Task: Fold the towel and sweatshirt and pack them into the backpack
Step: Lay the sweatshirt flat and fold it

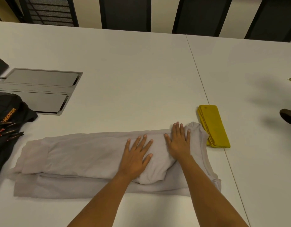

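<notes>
A light grey sweatshirt (79, 159) lies folded lengthwise into a long band across the near part of the white table (133, 76). My left hand (135, 154) rests flat on its right half with fingers spread. Beside it, my right hand (179, 141) presses flat near the collar end, fingers apart. Neither hand grips anything. A yellow towel (213, 125), folded into a narrow strip, lies just right of the sweatshirt's collar. The black backpack (5, 125) with orange lettering sits at the table's left edge.
A grey metal cable hatch (39, 90) is set into the table behind the backpack. A seam (199, 71) runs down the table on the right. A dark object (289, 117) shows at the right edge. Dark chair backs (125, 12) stand beyond the far edge.
</notes>
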Available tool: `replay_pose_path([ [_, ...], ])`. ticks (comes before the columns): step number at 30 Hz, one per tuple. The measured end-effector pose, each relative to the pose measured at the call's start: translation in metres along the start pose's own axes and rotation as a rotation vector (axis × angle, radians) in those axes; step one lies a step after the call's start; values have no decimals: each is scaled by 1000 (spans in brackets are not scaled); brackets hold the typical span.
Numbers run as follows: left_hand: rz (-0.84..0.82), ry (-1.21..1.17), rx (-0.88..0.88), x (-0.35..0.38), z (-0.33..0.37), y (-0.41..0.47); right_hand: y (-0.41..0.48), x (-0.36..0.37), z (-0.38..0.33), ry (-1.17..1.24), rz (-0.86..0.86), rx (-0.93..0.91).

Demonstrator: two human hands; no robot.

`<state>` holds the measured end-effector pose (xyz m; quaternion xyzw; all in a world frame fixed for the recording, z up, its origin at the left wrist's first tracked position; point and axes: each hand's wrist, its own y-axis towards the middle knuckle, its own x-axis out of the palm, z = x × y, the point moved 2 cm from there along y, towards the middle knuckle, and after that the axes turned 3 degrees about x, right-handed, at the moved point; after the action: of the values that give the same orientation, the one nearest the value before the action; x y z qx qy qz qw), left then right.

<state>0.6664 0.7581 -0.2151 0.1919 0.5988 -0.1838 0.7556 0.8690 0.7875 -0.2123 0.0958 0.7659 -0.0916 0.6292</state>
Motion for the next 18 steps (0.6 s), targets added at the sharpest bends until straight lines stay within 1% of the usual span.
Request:
replay_pose_path([
  [2,8,5,4,0,0,1,7,-1,-1,62,-22,-64],
  [3,7,4,3,0,0,1,9,-4,0,170,2,-82],
  [5,25,5,3,0,0,0,10,-19,2,508,200,-53],
  [6,40,-1,1,0,0,0,10,-28,6,643,315,8],
  [7,58,-22,-7,-1,1,1,10,-35,11,708,400,89],
  [8,92,-56,-24,-3,2,2,11,-41,17,707,452,173],
  [10,165,-132,-62,-6,5,7,15,-52,31,627,493,296],
  [11,195,-158,-67,-7,7,11,19,-56,37,579,478,320],
  [13,228,-209,-42,-8,17,22,26,-62,51,456,356,309],
  [16,206,-247,8,-11,35,42,33,-62,64,233,93,197],
  [18,175,-258,37,-14,48,56,35,-63,69,163,19,138],
])
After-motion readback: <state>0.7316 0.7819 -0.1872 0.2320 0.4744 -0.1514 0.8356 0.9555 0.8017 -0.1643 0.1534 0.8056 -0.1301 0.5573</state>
